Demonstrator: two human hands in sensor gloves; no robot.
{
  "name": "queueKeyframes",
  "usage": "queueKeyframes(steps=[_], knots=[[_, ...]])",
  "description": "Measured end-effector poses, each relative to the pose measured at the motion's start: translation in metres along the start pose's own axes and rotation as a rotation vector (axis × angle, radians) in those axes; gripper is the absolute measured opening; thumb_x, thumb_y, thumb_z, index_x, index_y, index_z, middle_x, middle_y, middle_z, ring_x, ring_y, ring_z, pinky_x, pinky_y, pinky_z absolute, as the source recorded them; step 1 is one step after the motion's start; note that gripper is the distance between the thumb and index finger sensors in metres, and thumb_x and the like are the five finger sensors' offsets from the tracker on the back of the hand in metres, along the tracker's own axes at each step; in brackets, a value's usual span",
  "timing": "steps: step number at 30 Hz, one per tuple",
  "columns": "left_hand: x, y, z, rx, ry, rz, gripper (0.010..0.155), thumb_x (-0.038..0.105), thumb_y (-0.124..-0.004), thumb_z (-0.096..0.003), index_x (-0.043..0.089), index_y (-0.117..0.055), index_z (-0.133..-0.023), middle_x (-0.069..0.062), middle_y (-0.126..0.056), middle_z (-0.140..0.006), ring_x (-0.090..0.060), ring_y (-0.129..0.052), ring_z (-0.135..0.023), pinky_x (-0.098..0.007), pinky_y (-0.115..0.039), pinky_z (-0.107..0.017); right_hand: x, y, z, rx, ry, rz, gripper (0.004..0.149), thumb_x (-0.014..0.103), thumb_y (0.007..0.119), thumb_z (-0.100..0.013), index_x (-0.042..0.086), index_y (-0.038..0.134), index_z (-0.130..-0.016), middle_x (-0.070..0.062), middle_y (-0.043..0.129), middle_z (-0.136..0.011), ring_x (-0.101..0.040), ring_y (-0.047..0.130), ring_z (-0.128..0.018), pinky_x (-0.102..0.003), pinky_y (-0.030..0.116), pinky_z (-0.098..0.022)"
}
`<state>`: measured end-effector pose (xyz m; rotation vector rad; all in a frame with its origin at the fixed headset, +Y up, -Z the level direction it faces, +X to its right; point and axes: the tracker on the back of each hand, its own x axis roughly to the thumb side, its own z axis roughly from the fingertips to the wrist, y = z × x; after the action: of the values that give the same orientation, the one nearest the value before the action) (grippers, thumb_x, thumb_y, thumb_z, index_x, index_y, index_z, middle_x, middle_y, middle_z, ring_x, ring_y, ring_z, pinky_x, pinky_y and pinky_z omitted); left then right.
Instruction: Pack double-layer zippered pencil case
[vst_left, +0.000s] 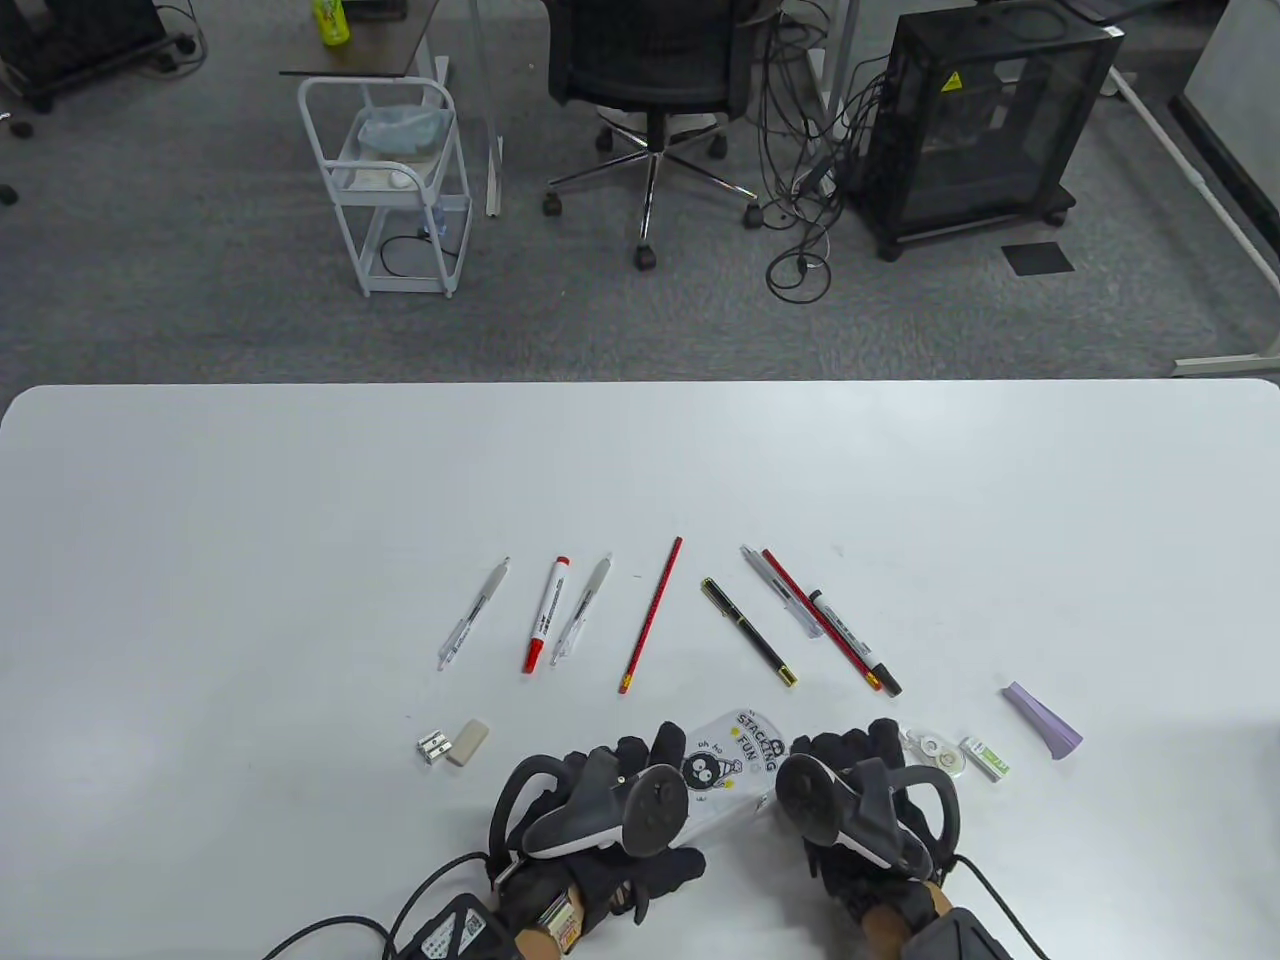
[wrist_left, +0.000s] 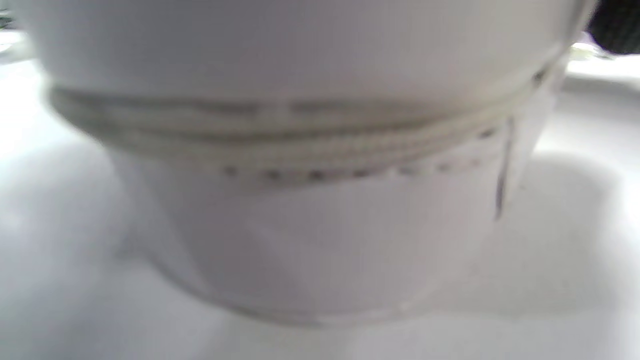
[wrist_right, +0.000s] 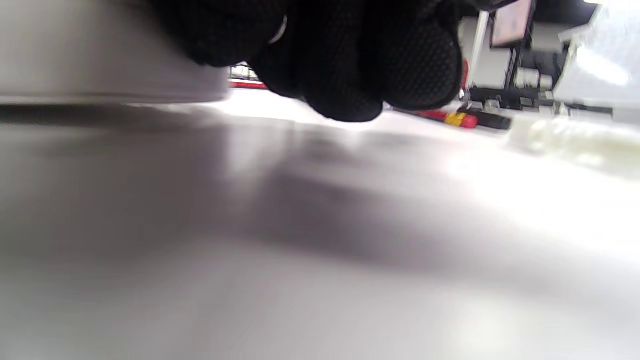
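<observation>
Table view shows the pencil case (vst_left: 728, 765) lying on the bench's (vst_left: 300, 500) near edge between both hands. It looks light, soft and floppy; best taken by its zippered ends. Left hand (vst_left: 610, 800) and right hand (vst_left: 860, 790) touch it, but how tightly each grip closes I cannot tell.

Grey carpet floor (vst_left: 180, 300), black office chair (vst_left: 650, 60), white wire trolley (vst_left: 395, 185), black cabinet on castors (vst_left: 975, 125).
</observation>
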<state>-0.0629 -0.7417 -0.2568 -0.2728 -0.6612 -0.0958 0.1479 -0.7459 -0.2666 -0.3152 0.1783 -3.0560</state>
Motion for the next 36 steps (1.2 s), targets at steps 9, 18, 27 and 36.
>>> queueKeyframes(steps=[9, 18, 27, 36], knots=[[0.012, 0.001, 0.009, 0.192, -0.386, -0.082, 0.099, 0.070, -0.085, -0.0312, 0.022, -0.040, -0.105, -0.016, -0.062, -0.111, -0.043, -0.081, -0.096, -0.063, -0.062, -0.070, 0.004, -0.002, 0.009, 0.049, -0.436, -0.018, 0.047, 0.039, 0.087, -0.032, 0.028, 0.091, -0.077, 0.003, 0.102, -0.069, -0.025, 0.097, -0.071, -0.056, 0.056, -0.070], [0.025, -0.002, 0.012, 0.370, -0.637, -0.243, 0.099, 0.083, -0.073, -0.0246, 0.031, -0.040, -0.102, -0.007, -0.068, -0.106, -0.034, -0.085, -0.093, -0.058, -0.065, -0.069, 0.037, 0.000, 0.010, 0.092, -0.604, -0.277, 0.048, 0.036, 0.088, -0.033, 0.024, 0.090, -0.079, -0.001, 0.101, -0.067, -0.028, 0.095, -0.069, -0.058, 0.054, -0.070], [0.010, 0.005, 0.013, 0.383, -0.433, -0.328, 0.103, 0.085, -0.069, -0.0200, 0.036, -0.038, -0.105, 0.000, -0.060, -0.115, -0.035, -0.072, -0.106, -0.062, -0.056, -0.073, 0.029, 0.002, 0.007, 0.091, -0.464, -0.206, 0.046, 0.041, 0.085, -0.035, 0.024, 0.089, -0.078, 0.002, 0.099, -0.067, -0.025, 0.093, -0.070, -0.056, 0.056, -0.069], [-0.021, 0.036, 0.033, 0.439, 0.213, -0.153, 0.071, 0.065, -0.063, -0.0461, 0.025, -0.055, -0.103, -0.002, -0.084, -0.099, -0.030, -0.096, -0.084, -0.054, -0.071, -0.066, 0.045, 0.000, 0.013, 0.174, -0.464, -0.230, 0.047, 0.045, 0.080, -0.040, 0.017, 0.088, -0.077, -0.001, 0.098, -0.067, -0.030, 0.091, -0.069, -0.055, 0.056, -0.069]])
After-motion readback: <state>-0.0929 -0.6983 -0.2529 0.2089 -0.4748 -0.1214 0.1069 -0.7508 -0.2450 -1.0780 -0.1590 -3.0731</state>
